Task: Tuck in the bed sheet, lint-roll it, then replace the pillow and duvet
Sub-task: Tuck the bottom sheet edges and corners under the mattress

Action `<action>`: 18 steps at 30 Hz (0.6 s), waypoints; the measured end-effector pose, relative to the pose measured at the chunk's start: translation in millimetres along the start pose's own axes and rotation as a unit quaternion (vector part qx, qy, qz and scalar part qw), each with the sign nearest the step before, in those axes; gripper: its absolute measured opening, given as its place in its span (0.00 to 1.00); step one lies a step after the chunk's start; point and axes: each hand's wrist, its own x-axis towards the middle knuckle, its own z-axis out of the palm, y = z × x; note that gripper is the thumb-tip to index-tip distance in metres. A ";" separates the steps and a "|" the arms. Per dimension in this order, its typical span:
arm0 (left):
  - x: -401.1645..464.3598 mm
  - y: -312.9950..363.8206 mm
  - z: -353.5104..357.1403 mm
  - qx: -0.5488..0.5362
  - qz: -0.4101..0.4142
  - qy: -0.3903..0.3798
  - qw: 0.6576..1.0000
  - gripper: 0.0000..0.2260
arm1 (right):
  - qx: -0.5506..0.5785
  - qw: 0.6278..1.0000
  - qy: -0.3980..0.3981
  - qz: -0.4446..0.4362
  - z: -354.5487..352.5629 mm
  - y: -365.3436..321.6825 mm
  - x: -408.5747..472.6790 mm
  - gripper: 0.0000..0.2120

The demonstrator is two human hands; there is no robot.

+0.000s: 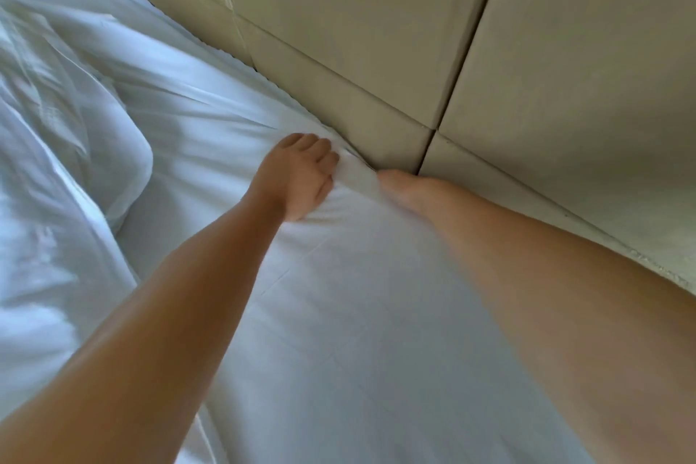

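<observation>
Left hand (297, 177) grip clamped on bunched white bed sheet (339, 275), right hand (403, 186) wedged beside padded headboard (376, 49), its grip hidden, cannot tell, rumpled duvet (56, 124) at left.

Single head-worn view, wide-angle. Looks forward and down, tilted, from above bed sheet (339, 313) toward padded headboard (376, 30) at upper right. Close range: both forearms fill lower frame. No second view, no shared area.
</observation>
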 end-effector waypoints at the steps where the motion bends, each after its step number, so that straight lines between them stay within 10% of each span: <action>1: -10.3 -7.4 -0.2 -0.016 -0.046 -0.021 0.999 0.20 | -0.026 1.000 0.008 -0.011 1.2 -0.1 -2.1 0.22; 8: -37.1 -19.5 15.4 -0.072 -0.257 -0.142 0.953 0.24 | -0.127 0.958 0.140 -0.217 22.8 -25.7 -5.3 0.12; 18: -31.3 -30.2 8.0 -0.101 -0.244 -0.193 0.945 0.24 | -0.152 0.981 0.028 -0.115 31.0 -76.7 43.8 0.24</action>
